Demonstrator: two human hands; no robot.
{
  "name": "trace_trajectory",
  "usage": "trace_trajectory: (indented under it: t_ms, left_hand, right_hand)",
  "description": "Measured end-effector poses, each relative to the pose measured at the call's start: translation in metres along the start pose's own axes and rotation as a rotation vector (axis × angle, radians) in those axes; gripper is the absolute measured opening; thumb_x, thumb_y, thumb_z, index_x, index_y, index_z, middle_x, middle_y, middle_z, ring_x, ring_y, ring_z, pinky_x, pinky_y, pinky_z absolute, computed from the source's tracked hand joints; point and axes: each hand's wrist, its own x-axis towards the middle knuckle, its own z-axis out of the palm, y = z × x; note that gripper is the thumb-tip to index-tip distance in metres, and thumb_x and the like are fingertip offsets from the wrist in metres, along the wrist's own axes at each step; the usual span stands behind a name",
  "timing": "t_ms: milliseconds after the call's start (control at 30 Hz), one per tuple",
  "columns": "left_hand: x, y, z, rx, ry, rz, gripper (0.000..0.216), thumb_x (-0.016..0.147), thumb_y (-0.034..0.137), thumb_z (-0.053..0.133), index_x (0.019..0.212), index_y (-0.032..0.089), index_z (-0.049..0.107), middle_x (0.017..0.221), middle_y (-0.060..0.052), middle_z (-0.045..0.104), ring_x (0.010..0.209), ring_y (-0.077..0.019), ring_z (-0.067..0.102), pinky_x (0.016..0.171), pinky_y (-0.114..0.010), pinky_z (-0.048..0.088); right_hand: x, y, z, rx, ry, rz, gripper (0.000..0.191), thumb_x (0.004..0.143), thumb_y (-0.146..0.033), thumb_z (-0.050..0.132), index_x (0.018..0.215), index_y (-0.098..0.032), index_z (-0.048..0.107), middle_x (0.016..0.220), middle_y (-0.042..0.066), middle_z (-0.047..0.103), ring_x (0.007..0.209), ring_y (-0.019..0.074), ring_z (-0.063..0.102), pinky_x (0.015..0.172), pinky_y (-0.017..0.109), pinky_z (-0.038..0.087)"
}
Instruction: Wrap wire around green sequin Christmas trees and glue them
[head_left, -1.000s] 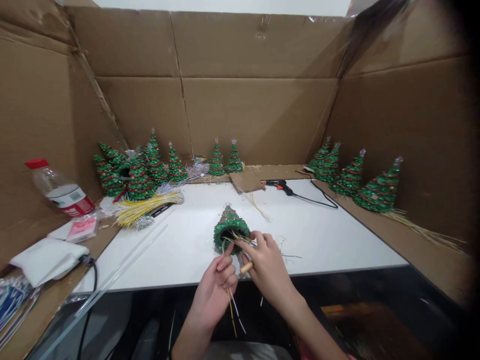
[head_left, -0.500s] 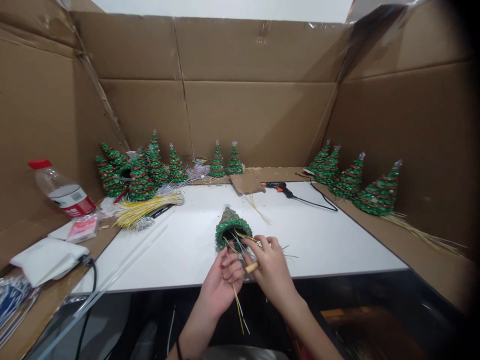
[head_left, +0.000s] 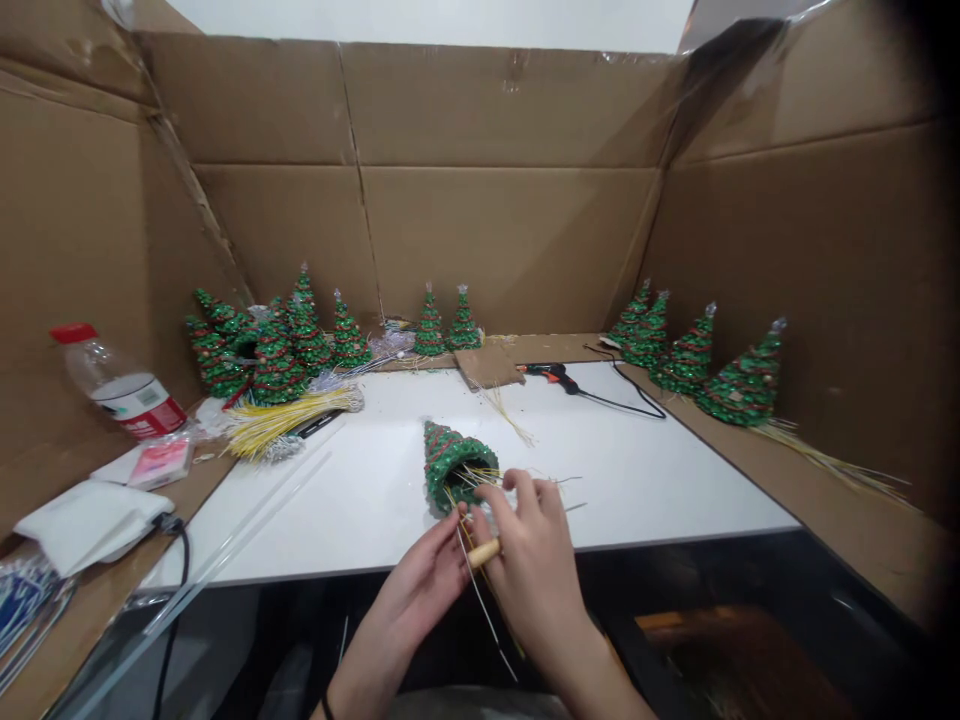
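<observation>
Item: one small green Christmas tree [head_left: 444, 446], glittery, tipped over on the white tabletop [head_left: 360, 530] just ahead of the hands, hollow base facing them. Contents: yellow and white wires [head_left: 480, 474], spilling over the rim. Item: left hand [head_left: 424, 575], fingertips drawn narrow just below the rim, seemingly pinching a few strands. Item: right hand [head_left: 534, 545], fingers curled, a wooden handle [head_left: 484, 553] held among them; the tool's far end I cannot make out. Step in hand, as I judge it: sorting wires at the tree's mouth; the next move calls for a fine pinch on single strands and a steady tree. Container: clear red-capped bottle [head_left: 139, 396], far left; liquid inside, cannot tell. Container: pink-and-white packet [head_left: 160, 462] near it, contents hidden. Also: bundled yellow wires [head_left: 289, 418]; black-and-orange glue gun [head_left: 558, 377], beyond the tree
</observation>
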Motion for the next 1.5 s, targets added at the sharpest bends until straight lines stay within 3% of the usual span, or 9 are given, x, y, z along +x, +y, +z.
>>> trace_trajectory:
  t_ms: [200, 333, 500, 667, 900, 1067, 1333, 1433, 1500]
  left_hand:
    - [0.004, -0.022, -0.004, 0.105, 0.021, 0.210, 0.009, 0.077, 0.022, 0.064, 0.084, 0.016, 0.064, 0.082, -0.003, 0.067, 0.082, -0.0155, 0.059, 0.080, -0.024, 0.047]
    - [0.002, -0.029, -0.003, 0.209, 0.039, 0.248, 0.020, 0.072, 0.024, 0.068, 0.090, 0.017, 0.063, 0.095, -0.005, 0.067, 0.093, -0.0199, 0.058, 0.086, -0.031, 0.046]
    - [-0.003, -0.028, 0.004, 0.264, 0.121, 0.255, 0.017, 0.071, 0.022, 0.067, 0.086, 0.016, 0.062, 0.091, -0.005, 0.068, 0.096, -0.0213, 0.059, 0.088, -0.031, 0.045]
    - [-0.004, -0.026, 0.005, 0.359, 0.138, 0.212, 0.023, 0.075, 0.020, 0.066, 0.096, 0.014, 0.063, 0.098, -0.010, 0.068, 0.098, -0.0242, 0.061, 0.084, -0.033, 0.048]
    - [0.006, -0.029, -0.013, 0.413, 0.026, 0.291, 0.050, 0.070, 0.017, 0.072, 0.117, 0.016, 0.057, 0.120, -0.013, 0.060, 0.114, -0.0250, 0.053, 0.095, -0.034, 0.041]
    - [-0.002, -0.029, -0.002, 0.412, 0.021, 0.252, 0.044, 0.074, 0.027, 0.069, 0.114, 0.015, 0.059, 0.112, -0.013, 0.064, 0.107, -0.0275, 0.057, 0.091, -0.038, 0.044]
    - [-0.003, -0.035, -0.003, 0.267, -0.005, 0.279, 0.019, 0.071, 0.016, 0.068, 0.090, 0.017, 0.066, 0.100, -0.008, 0.068, 0.103, -0.0236, 0.057, 0.088, -0.031, 0.044]
    - [-0.005, -0.036, 0.000, 0.251, 0.018, 0.264, 0.012, 0.073, 0.015, 0.066, 0.085, 0.017, 0.066, 0.092, -0.006, 0.068, 0.096, -0.0212, 0.059, 0.084, -0.028, 0.045]
    - [-0.007, -0.036, 0.005, 0.255, 0.014, 0.248, 0.010, 0.074, 0.016, 0.066, 0.084, 0.016, 0.065, 0.090, -0.006, 0.068, 0.091, -0.0202, 0.060, 0.080, -0.027, 0.046]
  right_hand:
    - [0.015, -0.027, 0.020, -0.046, -0.172, 0.094, 0.019, 0.079, -0.030, 0.062, 0.088, -0.014, 0.062, 0.091, 0.010, 0.056, 0.088, 0.0276, 0.047, 0.074, 0.040, 0.042]
    - [0.018, -0.021, 0.037, -0.024, -0.129, 0.134, 0.020, 0.075, -0.032, 0.068, 0.085, -0.016, 0.061, 0.090, 0.008, 0.056, 0.087, 0.0260, 0.048, 0.075, 0.038, 0.041]
    - [0.012, -0.018, 0.042, -0.003, -0.081, 0.157, 0.025, 0.071, -0.032, 0.072, 0.086, -0.017, 0.059, 0.090, 0.007, 0.056, 0.088, 0.0250, 0.048, 0.074, 0.036, 0.040]
    - [0.013, -0.017, 0.047, 0.004, -0.061, 0.126, 0.016, 0.073, -0.027, 0.069, 0.081, -0.017, 0.058, 0.086, 0.007, 0.057, 0.084, 0.0248, 0.048, 0.070, 0.036, 0.039]
    - [0.012, -0.013, 0.054, 0.073, -0.004, 0.144, 0.008, 0.074, -0.016, 0.062, 0.075, -0.017, 0.054, 0.080, 0.007, 0.057, 0.079, 0.0227, 0.047, 0.069, 0.035, 0.038]
    - [0.012, -0.012, 0.052, 0.134, -0.032, 0.160, 0.010, 0.075, -0.015, 0.060, 0.072, -0.018, 0.052, 0.079, 0.006, 0.056, 0.079, 0.0220, 0.047, 0.068, 0.033, 0.038]
    - [0.009, -0.012, 0.050, 0.232, -0.008, 0.181, 0.012, 0.075, -0.014, 0.060, 0.070, -0.019, 0.050, 0.079, 0.004, 0.057, 0.080, 0.0214, 0.047, 0.067, 0.031, 0.038]
    - [0.004, -0.013, 0.041, 0.205, -0.027, 0.163, 0.002, 0.080, -0.019, 0.059, 0.079, -0.018, 0.057, 0.082, 0.006, 0.060, 0.082, 0.0232, 0.047, 0.070, 0.034, 0.039]
    - [0.000, -0.011, 0.030, 0.232, -0.002, 0.151, 0.011, 0.084, -0.024, 0.056, 0.092, -0.019, 0.060, 0.087, 0.007, 0.060, 0.085, 0.0239, 0.047, 0.073, 0.036, 0.040]
